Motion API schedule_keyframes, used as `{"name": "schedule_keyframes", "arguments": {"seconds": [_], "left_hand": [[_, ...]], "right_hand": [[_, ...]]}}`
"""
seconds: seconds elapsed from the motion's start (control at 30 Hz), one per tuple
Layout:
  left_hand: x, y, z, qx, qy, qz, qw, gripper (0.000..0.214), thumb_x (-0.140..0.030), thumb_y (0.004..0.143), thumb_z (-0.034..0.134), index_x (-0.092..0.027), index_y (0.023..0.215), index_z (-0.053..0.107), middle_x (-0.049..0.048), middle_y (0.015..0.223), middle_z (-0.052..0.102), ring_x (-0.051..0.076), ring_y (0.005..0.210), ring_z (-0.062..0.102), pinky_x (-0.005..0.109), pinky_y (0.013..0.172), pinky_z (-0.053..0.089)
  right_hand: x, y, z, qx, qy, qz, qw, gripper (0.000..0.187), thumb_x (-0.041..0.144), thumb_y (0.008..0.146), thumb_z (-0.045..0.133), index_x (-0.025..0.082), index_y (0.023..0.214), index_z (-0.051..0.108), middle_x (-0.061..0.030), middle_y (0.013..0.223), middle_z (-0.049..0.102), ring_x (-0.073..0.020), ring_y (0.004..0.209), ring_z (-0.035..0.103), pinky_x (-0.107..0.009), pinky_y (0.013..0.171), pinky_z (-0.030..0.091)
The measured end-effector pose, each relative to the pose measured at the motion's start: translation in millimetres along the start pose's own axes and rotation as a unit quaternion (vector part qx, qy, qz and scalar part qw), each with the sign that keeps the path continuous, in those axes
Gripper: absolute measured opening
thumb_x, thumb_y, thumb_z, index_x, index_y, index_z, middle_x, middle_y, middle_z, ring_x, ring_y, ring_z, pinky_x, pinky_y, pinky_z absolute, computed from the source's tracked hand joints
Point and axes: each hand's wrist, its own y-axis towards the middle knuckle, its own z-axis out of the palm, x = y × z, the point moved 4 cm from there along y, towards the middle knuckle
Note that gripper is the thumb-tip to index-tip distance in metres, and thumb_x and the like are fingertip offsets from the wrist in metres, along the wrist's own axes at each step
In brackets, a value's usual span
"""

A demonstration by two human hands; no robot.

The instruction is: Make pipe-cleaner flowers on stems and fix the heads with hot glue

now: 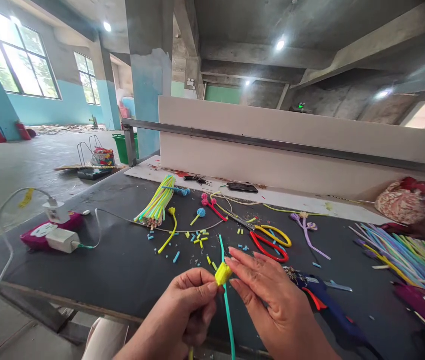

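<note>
Near the front of the table, my left hand (195, 295) pinches a small yellow pipe-cleaner bud (223, 274) between thumb and fingers. A bit of yellow stem (190, 353) shows below that hand. My right hand (268, 287) has its fingers stretched out, with the fingertips against the bud's right side. Beneath the bud runs a long teal pipe cleaner (228, 315); whether either hand touches it, I cannot tell. Beyond the hands are scissors (259, 232) with one red and one yellow handle, lying among short yellow cut pieces (197, 240) and blue ones.
A bundle of yellow-green pipe cleaners (157, 200) lies back left, another multicoloured bundle (407, 255) at right. A blue glue gun (328, 300) lies beside my right hand. Chargers (62, 240) with cables stand left. Finished pink (208, 200) and purple flower stems (306, 230) lie farther back.
</note>
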Motion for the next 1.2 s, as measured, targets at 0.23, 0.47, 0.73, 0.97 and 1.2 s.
{"name": "schedule_keyframes", "arguments": {"seconds": [0.23, 0.47, 0.73, 0.97, 1.2], "left_hand": [[-1, 2, 1.3, 0.001, 0.016, 0.010, 1.000, 0.022, -0.032, 0.071, 0.068, -0.018, 0.069, 0.051, -0.0091, 0.040, 0.045, 0.000, 0.031, 0.011, 0.015, 0.031, 0.006], [8, 11, -1.5, 0.007, 0.077, 0.035, 0.996, 0.036, -0.048, 0.064, 0.071, -0.019, 0.069, 0.050, -0.0094, 0.038, 0.045, 0.001, 0.027, 0.017, 0.015, 0.028, 0.011], [-12, -1, -2.4, -0.119, 0.412, 0.271, 0.862, 0.016, -0.023, 0.080, 0.052, -0.017, 0.065, 0.055, -0.0043, 0.051, 0.048, 0.006, 0.045, 0.038, 0.017, 0.044, 0.030], [-18, -18, 4.3, -0.149, 0.551, 0.466, 0.677, 0.015, -0.011, 0.081, 0.049, -0.019, 0.076, 0.060, -0.0019, 0.061, 0.061, 0.009, 0.051, 0.048, 0.018, 0.051, 0.037], [-19, -19, 14.3, -0.121, 0.551, 0.467, 0.681, 0.015, -0.010, 0.080, 0.054, -0.021, 0.078, 0.064, 0.0022, 0.070, 0.069, 0.014, 0.061, 0.060, 0.022, 0.060, 0.044]], "right_hand": [[2, 1, -2, -0.017, -0.017, 0.000, 1.000, 0.023, 0.018, 0.091, 0.048, 0.018, 0.111, 0.059, -0.0100, 0.110, 0.070, -0.0233, 0.094, 0.069, -0.047, 0.083, 0.050], [-2, -2, -2, -0.022, 0.025, 0.029, 0.999, 0.028, 0.018, 0.088, 0.052, 0.020, 0.115, 0.058, -0.0086, 0.113, 0.069, -0.0230, 0.096, 0.068, -0.044, 0.084, 0.052], [-18, -5, 2, 0.013, 0.229, 0.246, 0.942, 0.031, 0.030, 0.084, 0.057, 0.024, 0.113, 0.063, -0.0055, 0.107, 0.071, -0.0206, 0.095, 0.066, -0.035, 0.085, 0.053], [-20, -11, 19, 0.098, 0.491, 0.375, 0.780, 0.033, 0.038, 0.078, 0.064, 0.029, 0.110, 0.063, -0.0014, 0.094, 0.062, -0.0155, 0.081, 0.059, -0.028, 0.073, 0.051], [-16, -7, 15, 0.114, 0.496, 0.351, 0.786, 0.021, 0.029, 0.075, 0.066, 0.023, 0.095, 0.062, 0.0009, 0.081, 0.054, -0.0144, 0.073, 0.052, -0.026, 0.067, 0.044]]}}
